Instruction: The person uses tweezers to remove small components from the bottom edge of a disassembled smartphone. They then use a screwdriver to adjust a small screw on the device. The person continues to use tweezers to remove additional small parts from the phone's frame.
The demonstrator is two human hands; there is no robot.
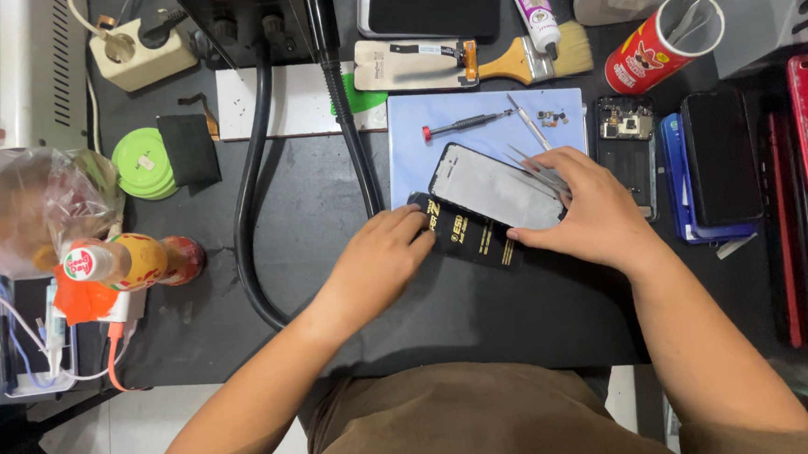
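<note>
A phone frame with a pale grey inner face point(495, 189) lies tilted on a pale blue mat point(417, 133). My right hand point(582, 209) rests over the frame's right end, fingers spread along its edge, with tweezers point(533, 166) under the fingertips. A flat black packet with gold print point(472, 239) lies partly beneath the frame. My left hand point(382, 256) presses on the packet's left end with curled fingers. A red-handled screwdriver point(465, 122) and small loose parts point(552, 117) sit on the mat above.
A black hose point(251, 199) curves down the dark desk. Green tape rolls point(143, 163) and a bottle point(130, 262) sit left. A brush point(534, 57), glue tube point(534, 9), red tool cup point(659, 48), an open phone body point(628, 143) and stacked phones point(719, 156) lie right.
</note>
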